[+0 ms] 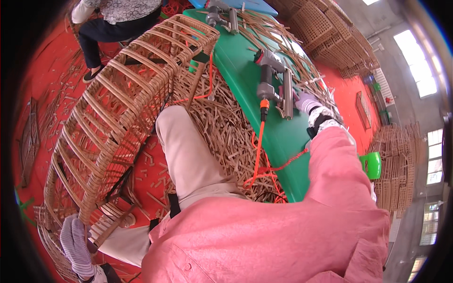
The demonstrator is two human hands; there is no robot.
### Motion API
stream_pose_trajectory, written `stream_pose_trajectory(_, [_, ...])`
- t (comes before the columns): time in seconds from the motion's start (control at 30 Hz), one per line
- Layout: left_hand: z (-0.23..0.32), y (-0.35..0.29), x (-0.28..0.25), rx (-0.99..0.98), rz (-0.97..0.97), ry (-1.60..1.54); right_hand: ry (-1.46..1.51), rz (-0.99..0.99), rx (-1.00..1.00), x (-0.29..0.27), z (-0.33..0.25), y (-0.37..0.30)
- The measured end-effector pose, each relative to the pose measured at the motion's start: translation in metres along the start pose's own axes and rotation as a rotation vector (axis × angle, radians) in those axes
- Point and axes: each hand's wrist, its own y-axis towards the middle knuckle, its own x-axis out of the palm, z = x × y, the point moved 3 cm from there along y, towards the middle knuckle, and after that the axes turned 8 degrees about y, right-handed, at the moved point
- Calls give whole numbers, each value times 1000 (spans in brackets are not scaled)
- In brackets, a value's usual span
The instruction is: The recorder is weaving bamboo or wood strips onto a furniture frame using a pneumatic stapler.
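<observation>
A large woven wicker frame (106, 106), ribbed with cane strips, stands tilted along my left side and beside my knee. My left hand (75, 247), in a striped glove, is closed on its near lower end. On the green table (236, 75) lies a nail gun (271, 78) with an orange air hose (261, 146) fixed to it. My right hand (306, 102), also gloved, reaches to the far side of this tool, next to its metal magazine. Its fingers are partly hidden there, and I cannot see whether they hold anything.
Another nail gun (219, 16) lies farther back on the table, near loose cane strips (269, 28). Cut strips (222, 118) cover the floor beside my leg. A person (118, 23) sits at the far left. Woven pieces are stacked (325, 33) at the back right.
</observation>
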Motion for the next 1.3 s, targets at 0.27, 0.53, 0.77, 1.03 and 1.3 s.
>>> stream_pose_trajectory(0.27, [10, 8, -4, -283, -232, -399, -298, 154, 76, -100, 4, -23])
stream_pose_trajectory(0.53, [53, 3, -20, 42, 206, -373, 886, 467, -724, -157, -191, -132])
stream_pose_trajectory(0.77, [114, -4, -22, 210, 21, -412, 1071, -341, -1199, -126, -370, -326])
stream_pose_trajectory(1.03, [98, -30, -8, -18, -272, -691, 1386, -1638, -1201, -85, -399, -374])
stream_pose_trajectory(1.3, [76, -12, -37, 286, 281, -15, 1329, -1281, -1305, -112, -407, -370])
